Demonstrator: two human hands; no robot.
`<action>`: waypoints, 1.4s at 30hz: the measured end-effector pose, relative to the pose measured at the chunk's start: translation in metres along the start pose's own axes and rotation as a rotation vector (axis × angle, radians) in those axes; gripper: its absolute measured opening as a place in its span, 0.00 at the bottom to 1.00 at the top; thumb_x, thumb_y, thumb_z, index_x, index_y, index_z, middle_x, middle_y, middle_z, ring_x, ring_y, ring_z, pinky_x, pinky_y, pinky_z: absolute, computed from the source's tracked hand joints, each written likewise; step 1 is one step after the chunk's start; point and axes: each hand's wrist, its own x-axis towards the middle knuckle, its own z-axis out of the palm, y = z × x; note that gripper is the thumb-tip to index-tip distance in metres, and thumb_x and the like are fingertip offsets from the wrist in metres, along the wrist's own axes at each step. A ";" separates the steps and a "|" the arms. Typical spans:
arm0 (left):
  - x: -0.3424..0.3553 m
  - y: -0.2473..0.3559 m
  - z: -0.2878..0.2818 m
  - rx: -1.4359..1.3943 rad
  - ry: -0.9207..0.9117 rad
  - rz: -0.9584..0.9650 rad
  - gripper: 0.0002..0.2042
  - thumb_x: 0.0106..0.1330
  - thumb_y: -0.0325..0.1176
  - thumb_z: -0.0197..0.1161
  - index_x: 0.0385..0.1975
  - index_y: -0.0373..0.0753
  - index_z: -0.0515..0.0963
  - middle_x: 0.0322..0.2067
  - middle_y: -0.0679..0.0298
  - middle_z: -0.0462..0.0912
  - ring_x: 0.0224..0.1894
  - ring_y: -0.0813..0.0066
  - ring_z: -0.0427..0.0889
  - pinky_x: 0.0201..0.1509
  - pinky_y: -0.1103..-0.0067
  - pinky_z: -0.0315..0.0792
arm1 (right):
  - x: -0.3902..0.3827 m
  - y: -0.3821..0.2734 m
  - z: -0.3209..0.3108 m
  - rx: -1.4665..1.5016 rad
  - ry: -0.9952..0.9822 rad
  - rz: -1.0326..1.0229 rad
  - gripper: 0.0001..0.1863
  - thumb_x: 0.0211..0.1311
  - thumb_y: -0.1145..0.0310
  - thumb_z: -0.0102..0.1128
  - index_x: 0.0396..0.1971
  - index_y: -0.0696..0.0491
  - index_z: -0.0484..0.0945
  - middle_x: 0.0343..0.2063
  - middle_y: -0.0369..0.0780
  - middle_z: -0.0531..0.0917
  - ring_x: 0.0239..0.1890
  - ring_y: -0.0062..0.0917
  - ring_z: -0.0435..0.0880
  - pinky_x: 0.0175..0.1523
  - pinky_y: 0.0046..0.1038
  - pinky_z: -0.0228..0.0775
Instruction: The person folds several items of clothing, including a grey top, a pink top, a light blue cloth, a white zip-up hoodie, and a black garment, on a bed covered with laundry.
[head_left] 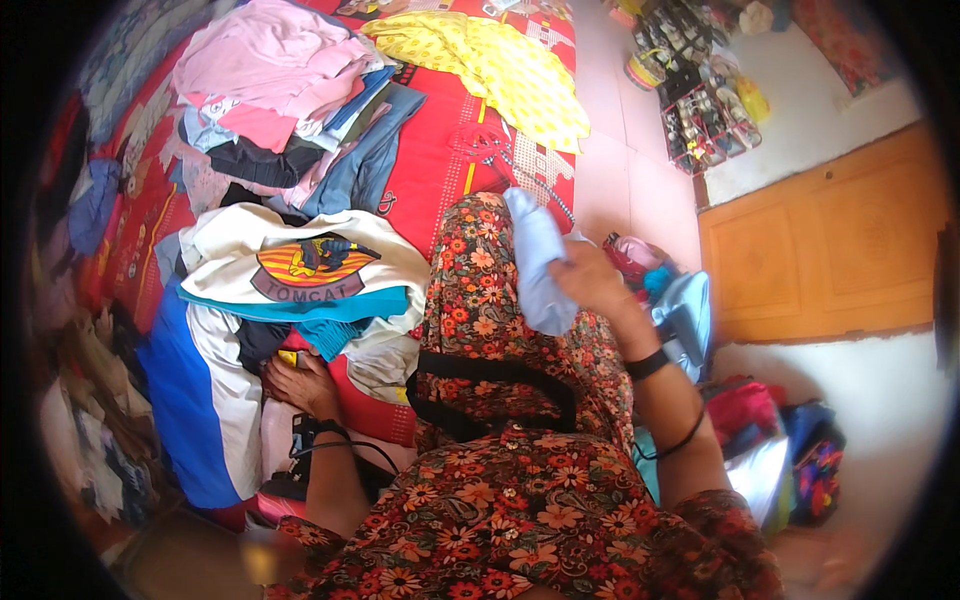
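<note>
My right hand (590, 280) grips a folded light blue cloth (535, 260) above my lap, which is covered in orange floral fabric (470, 260). My left hand (300, 390) reaches into a heap at my left, fingers curled among pink, red and dark cloths; what exactly they hold is partly hidden. Above that hand lies a white garment (210, 240) with a printed emblem and teal band, over a blue and white garment (185, 400).
Folded clothes (270, 50) and yellow patterned cloth (500, 70) lie on the red bedding (430, 150). More clothes pile at far left and right (750, 430). An orange door (800, 250) and a rack of small items (690, 120) stand at right.
</note>
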 end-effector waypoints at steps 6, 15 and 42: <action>-0.001 -0.004 0.006 0.003 0.024 -0.011 0.31 0.68 0.55 0.47 0.60 0.35 0.62 0.59 0.50 0.66 0.65 0.51 0.61 0.67 0.54 0.53 | 0.001 0.051 -0.141 0.606 0.138 -0.011 0.10 0.62 0.69 0.55 0.40 0.56 0.78 0.31 0.39 0.83 0.32 0.25 0.82 0.40 0.28 0.75; 0.003 0.002 -0.008 -0.050 0.018 -0.014 0.30 0.67 0.52 0.47 0.60 0.34 0.61 0.61 0.48 0.63 0.65 0.49 0.60 0.68 0.54 0.52 | 0.027 -0.053 -0.319 0.942 0.110 -0.256 0.14 0.66 0.70 0.51 0.46 0.62 0.75 0.40 0.44 0.83 0.41 0.29 0.84 0.48 0.31 0.78; 0.003 0.011 -0.024 -0.188 -0.049 -0.121 0.28 0.63 0.44 0.52 0.57 0.28 0.62 0.58 0.42 0.65 0.62 0.42 0.62 0.66 0.51 0.52 | 0.236 -0.162 0.061 0.751 -0.399 0.158 0.18 0.68 0.67 0.51 0.54 0.60 0.68 0.50 0.48 0.78 0.48 0.33 0.81 0.49 0.32 0.76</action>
